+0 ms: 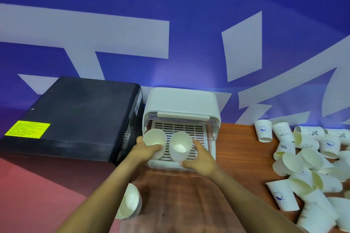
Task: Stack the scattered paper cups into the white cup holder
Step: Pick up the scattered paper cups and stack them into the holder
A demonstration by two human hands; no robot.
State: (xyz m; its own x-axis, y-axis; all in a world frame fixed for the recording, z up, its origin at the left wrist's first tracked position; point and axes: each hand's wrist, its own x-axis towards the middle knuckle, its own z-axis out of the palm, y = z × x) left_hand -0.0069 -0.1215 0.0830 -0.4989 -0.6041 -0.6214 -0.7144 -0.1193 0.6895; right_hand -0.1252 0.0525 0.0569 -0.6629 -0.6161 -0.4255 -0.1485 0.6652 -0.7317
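The white cup holder stands against the blue wall with its slatted tray pulled out. Two stacks of paper cups stand on the tray. My left hand grips the left stack. My right hand rests against the right side of the right stack, fingers curved around it. A heap of scattered white paper cups lies on the wooden table at the right. One more stack of cups stands near the table's left edge, under my left forearm.
A black box with a yellow label sits directly left of the cup holder. The wooden table runs from the holder toward me. Red floor shows at the lower left.
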